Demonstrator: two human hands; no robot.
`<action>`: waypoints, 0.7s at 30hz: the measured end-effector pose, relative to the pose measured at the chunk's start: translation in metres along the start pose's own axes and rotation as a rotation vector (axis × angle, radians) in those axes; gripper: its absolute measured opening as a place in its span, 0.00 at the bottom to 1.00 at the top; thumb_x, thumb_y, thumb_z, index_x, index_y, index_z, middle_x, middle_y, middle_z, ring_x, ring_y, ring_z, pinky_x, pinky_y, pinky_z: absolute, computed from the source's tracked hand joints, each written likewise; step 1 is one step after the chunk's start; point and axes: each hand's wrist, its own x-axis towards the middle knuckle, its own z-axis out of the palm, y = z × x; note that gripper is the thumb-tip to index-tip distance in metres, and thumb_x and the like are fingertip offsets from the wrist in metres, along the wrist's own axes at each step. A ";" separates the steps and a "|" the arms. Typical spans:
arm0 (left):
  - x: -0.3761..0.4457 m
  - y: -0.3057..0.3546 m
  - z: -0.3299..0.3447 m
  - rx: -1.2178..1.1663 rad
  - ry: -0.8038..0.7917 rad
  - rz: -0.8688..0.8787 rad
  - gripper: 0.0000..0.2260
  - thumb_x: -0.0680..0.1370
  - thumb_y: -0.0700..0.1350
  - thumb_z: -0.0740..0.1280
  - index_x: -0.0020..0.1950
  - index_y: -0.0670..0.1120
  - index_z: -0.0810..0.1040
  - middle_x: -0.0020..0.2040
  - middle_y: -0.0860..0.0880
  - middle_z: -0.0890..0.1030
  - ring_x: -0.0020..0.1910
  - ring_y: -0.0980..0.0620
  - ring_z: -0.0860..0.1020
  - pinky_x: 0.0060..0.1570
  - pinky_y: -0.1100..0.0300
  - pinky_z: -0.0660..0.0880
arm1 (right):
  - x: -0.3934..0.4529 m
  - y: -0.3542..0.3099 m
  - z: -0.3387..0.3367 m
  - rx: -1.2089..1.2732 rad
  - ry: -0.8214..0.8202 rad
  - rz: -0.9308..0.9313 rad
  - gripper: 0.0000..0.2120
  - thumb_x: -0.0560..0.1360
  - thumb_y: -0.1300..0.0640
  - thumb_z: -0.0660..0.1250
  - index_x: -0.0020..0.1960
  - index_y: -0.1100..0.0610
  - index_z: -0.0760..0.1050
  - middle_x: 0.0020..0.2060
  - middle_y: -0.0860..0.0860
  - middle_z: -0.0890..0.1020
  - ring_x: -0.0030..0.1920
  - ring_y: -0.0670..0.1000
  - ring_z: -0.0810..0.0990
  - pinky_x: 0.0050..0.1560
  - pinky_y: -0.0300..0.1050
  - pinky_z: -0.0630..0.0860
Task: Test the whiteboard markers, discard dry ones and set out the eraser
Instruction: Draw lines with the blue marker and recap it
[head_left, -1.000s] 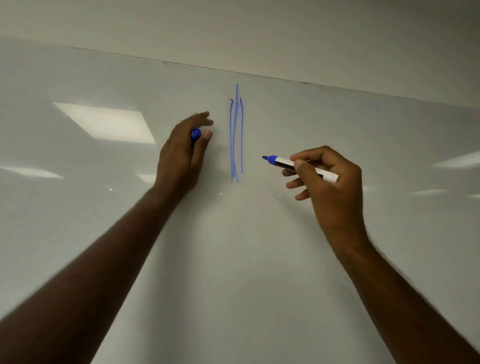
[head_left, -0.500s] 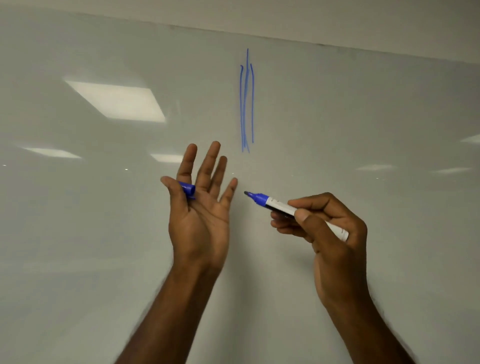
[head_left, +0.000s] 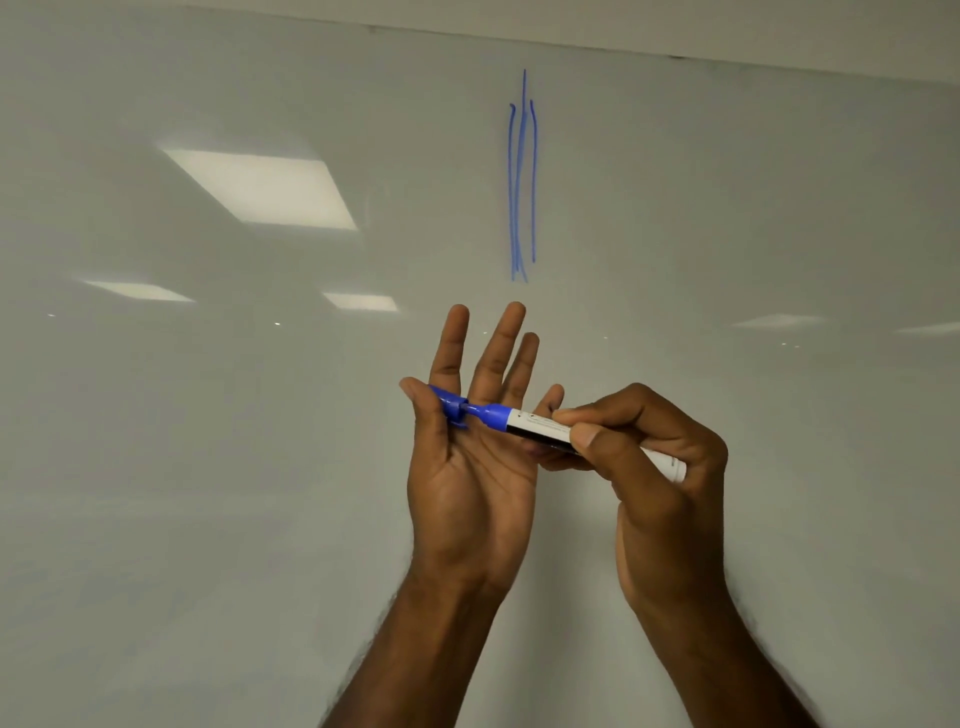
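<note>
My right hand (head_left: 644, 467) grips a blue whiteboard marker (head_left: 524, 423) by its white barrel, tip pointing left. My left hand (head_left: 472, 467) is raised palm towards me with fingers straight up, and its thumb pins the blue cap (head_left: 449, 405) against the base of the index finger. The marker's tip sits at the mouth of the cap. Above the hands, several blue vertical strokes (head_left: 521, 182) mark the whiteboard (head_left: 208, 441). No eraser is in view.
The glossy whiteboard fills the view and reflects ceiling light panels (head_left: 260, 189). Its top edge meets a pale wall (head_left: 779, 26) at the upper right.
My left hand came off the board and turned palm up with the cap. My right hand lowered the marker and moved it left until its tip met the cap.
</note>
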 end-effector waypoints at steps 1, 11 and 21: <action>0.000 0.000 0.000 -0.005 0.000 0.004 0.26 0.82 0.62 0.46 0.75 0.55 0.68 0.74 0.45 0.72 0.75 0.42 0.69 0.73 0.33 0.60 | 0.000 0.000 0.000 -0.004 0.006 0.002 0.09 0.71 0.50 0.67 0.43 0.54 0.83 0.38 0.48 0.86 0.43 0.56 0.87 0.39 0.43 0.83; -0.001 0.000 0.003 0.041 0.015 0.031 0.28 0.84 0.59 0.45 0.67 0.42 0.75 0.72 0.42 0.75 0.73 0.44 0.72 0.75 0.43 0.62 | 0.001 -0.002 0.011 -0.076 -0.009 0.045 0.11 0.72 0.49 0.68 0.43 0.56 0.82 0.37 0.50 0.86 0.38 0.54 0.87 0.36 0.44 0.83; -0.006 -0.003 0.000 -0.069 -0.064 -0.026 0.26 0.82 0.60 0.49 0.50 0.41 0.77 0.71 0.38 0.74 0.72 0.40 0.72 0.73 0.51 0.66 | -0.012 -0.010 0.025 0.058 0.028 0.352 0.17 0.72 0.47 0.64 0.42 0.61 0.79 0.30 0.57 0.84 0.27 0.56 0.83 0.27 0.44 0.80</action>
